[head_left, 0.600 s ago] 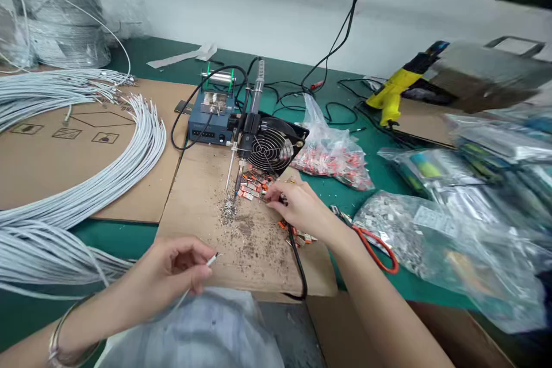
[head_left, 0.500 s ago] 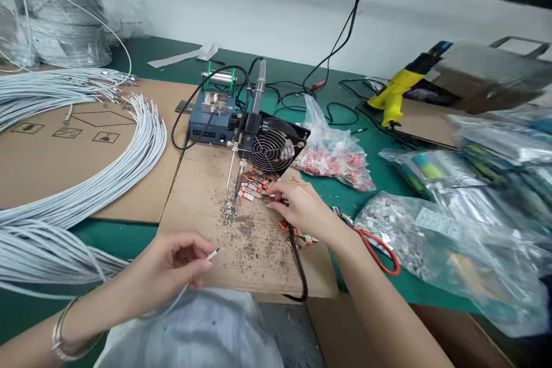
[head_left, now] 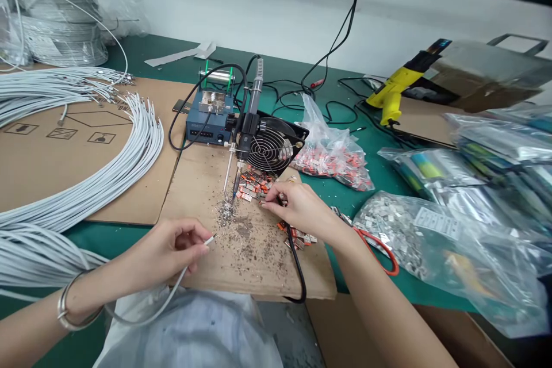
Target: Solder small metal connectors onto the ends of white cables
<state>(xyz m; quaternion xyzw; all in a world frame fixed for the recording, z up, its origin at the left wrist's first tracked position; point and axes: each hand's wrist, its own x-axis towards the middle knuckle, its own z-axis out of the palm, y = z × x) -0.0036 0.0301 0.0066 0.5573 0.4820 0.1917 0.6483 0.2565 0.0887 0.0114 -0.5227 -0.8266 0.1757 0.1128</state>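
Left hand (head_left: 166, 253) pinches a thin grey cable (head_left: 172, 293) between thumb and fingers, closed on it just behind its stripped white tip, which juts toward the middle of the cardboard sheet (head_left: 202, 184). From the grip the cable droops in a loose curve under the wrist, past a metal bangle (head_left: 69, 307), over a pale plastic bag (head_left: 194, 333) at the table (head_left: 142, 52) edge. Right hand (head_left: 297, 207) rests on the cardboard with fingertips drawn together on a small connector (head_left: 281, 200) at the near rim of a pile of red and silver connectors (head_left: 252, 184); whether the piece is lifted clear cannot be told.

Compared with half a second ago, the left hand sits slightly lower and nearer the body, with more of the bangle and the hanging cable in view; the right hand has barely shifted beside the pile.

A soldering iron (head_left: 245, 126) is clamped upright in front of a round black fan (head_left: 271, 146), its tip pointing down at a heap of dull grey solder crumbs (head_left: 226, 213) scattered across the rough brown cardboard. Behind stands a blue soldering station (head_left: 209, 121). Bundles of smooth grey cables (head_left: 107, 172) sweep in arcs on the left; crinkled clear bags of parts (head_left: 332, 155) lie on the green table to the right.
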